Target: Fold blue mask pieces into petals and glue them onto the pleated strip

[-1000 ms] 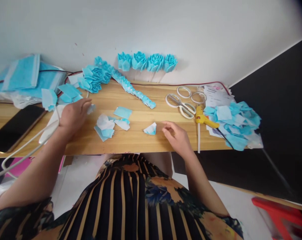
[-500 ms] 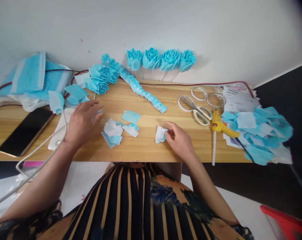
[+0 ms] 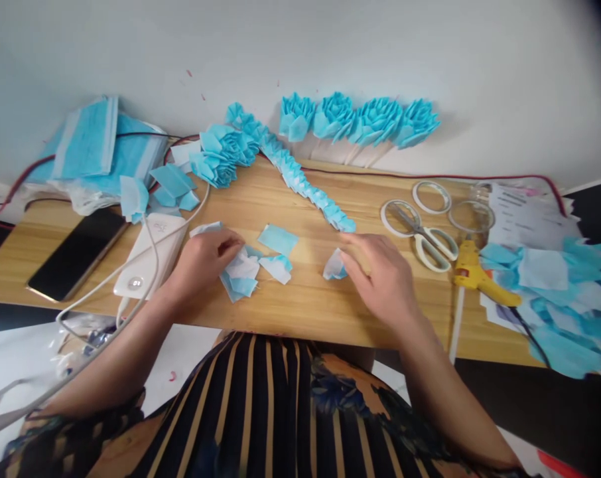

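My left hand point(image 3: 203, 260) rests on the wooden desk point(image 3: 310, 299), its fingers curled and pinching the small pile of blue and white folded fabric pieces point(image 3: 241, 272). A flat blue square point(image 3: 278, 239) and a folded piece point(image 3: 276, 267) lie just right of the pile. Near the desk's middle, my right hand point(image 3: 383, 279) lies with its fingers stretched out, the fingertips touching a small folded blue-white petal point(image 3: 334, 265).
A chain of folded blue petals point(image 3: 305, 186), blue fabric flowers point(image 3: 360, 119) and a loose flower point(image 3: 221, 153) lie at the back. Scissors point(image 3: 420, 232), tape rings point(image 3: 431, 196) and a yellow glue gun point(image 3: 477, 279) sit right; blue scraps point(image 3: 554, 292) far right. Phone point(image 3: 76, 252), white power bank point(image 3: 154, 255) and masks point(image 3: 96, 146) are left.
My left hand has come from the far left in to the pile of folded pieces and closed on it. My right hand has laid the small petal down and now touches it with extended fingers.
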